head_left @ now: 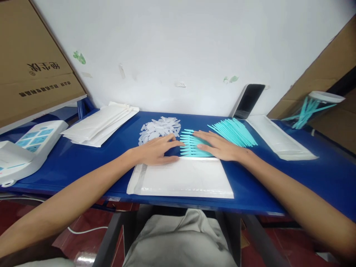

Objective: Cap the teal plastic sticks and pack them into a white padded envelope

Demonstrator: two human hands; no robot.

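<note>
Now, around the work: a heap of whitish pieces [161, 128] sits right behind the left hand [155, 150], which hides its near edge. A white padded envelope [180, 178] lies close in front, a second turquoise bunch [235, 132] fans out behind the right hand [219, 145], a phone [249, 100] leans on the wall [194, 55], and more envelopes [97, 124] pile up at left. And the row of turquoise sticks [191, 142]? It's on the blue table [83, 163], between the hands, each stick running left to right, tapered ends pointing left! The right hand lies spread over the other ends; the left has thumb and fingers apart beside the tips, contact impossible to tell.
</note>
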